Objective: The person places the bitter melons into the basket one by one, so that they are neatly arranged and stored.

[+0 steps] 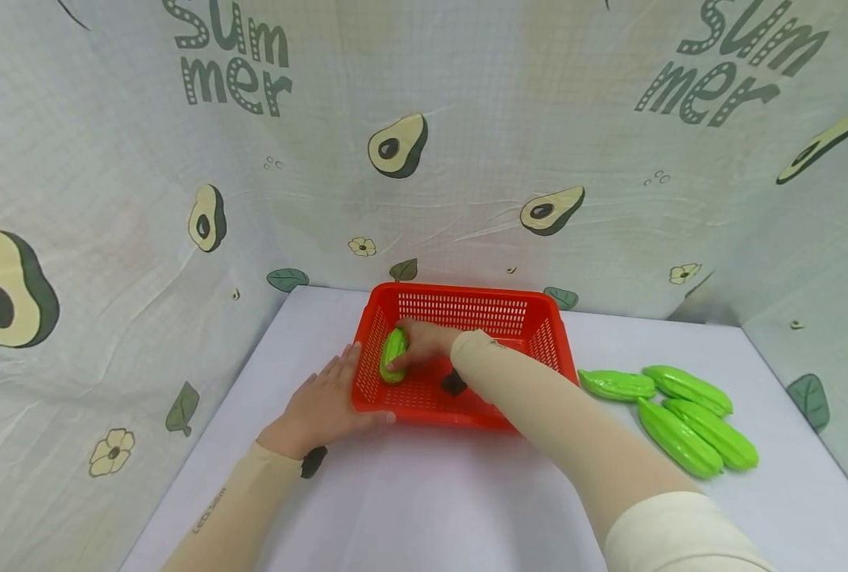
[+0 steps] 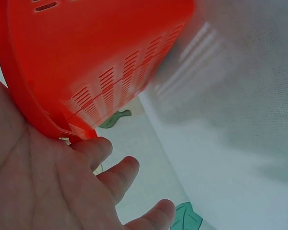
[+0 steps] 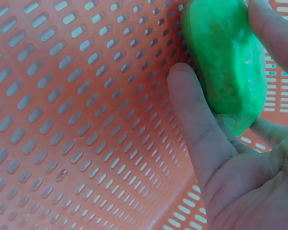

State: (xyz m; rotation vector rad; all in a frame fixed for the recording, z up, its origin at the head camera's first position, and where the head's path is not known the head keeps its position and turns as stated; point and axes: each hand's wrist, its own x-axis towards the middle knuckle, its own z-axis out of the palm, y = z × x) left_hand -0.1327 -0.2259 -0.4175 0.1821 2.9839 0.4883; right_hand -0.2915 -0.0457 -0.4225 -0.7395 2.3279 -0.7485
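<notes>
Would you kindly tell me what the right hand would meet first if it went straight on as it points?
Holding the gourd, the right hand would likely meet the basket's left wall first; whether the gourd already touches it is unclear.

Backdrop cloth [image 1: 467,71] said "summer" twice, upper left and upper right; lower-left sleeve [image 1: 234,496] print was kinda illegible.

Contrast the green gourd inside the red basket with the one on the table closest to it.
The basket gourd is held by the right hand; the table gourd is unheld. The basket gourd runs roughly front to back; the table gourd lies mostly crosswise. Both are bright green and elongated.
</notes>
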